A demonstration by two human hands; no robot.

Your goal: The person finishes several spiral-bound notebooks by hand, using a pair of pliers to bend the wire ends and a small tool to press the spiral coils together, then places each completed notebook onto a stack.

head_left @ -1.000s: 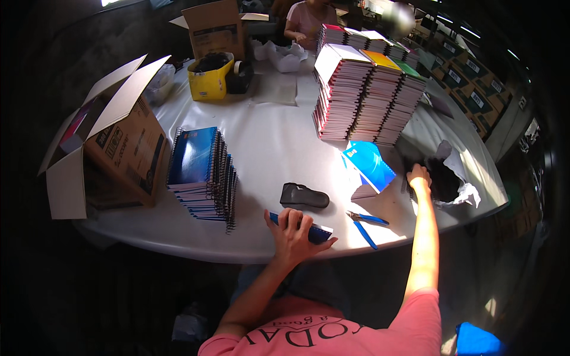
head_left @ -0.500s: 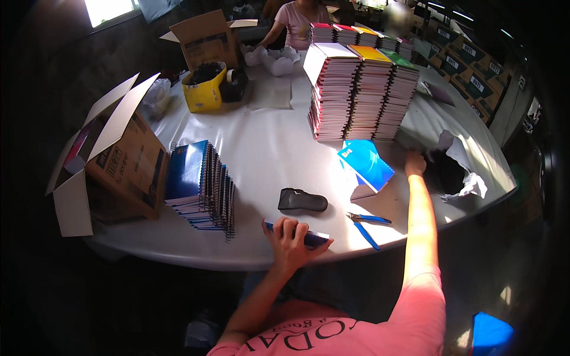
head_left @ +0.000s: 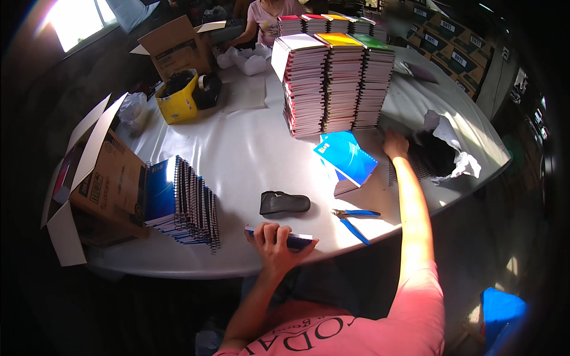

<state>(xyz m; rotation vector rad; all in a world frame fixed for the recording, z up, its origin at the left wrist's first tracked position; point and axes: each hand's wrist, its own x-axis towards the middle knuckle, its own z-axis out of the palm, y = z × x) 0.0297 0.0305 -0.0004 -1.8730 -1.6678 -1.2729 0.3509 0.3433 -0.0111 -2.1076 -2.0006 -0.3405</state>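
At the frame's lower centre, the left hand (head_left: pixel 274 248) grasps a blue notebook (head_left: pixel 299 242). At centre right, the right hand (head_left: pixel 395 144) is beside dark wire coils (head_left: pixel 432 155) on the worktop (head_left: pixel 237 154); whether its fingers hold any, I cannot tell.

The left forearm (head_left: pixel 256 302) slanted up and rightward from the lower edge, ending in the left grip (head_left: pixel 275 248) just below the middle of the frame. Its knuckles faced up, its fingers (head_left: pixel 270 233) were bent and slightly parted in a spanning hold, and its thumb (head_left: pixel 307 247) stretched out to the right. The right forearm (head_left: pixel 412 207) extended nearly straight from lower right, leaning slightly leftward to the right grip (head_left: pixel 395 144), right of centre, whose shaded fingertips were hard to make out.
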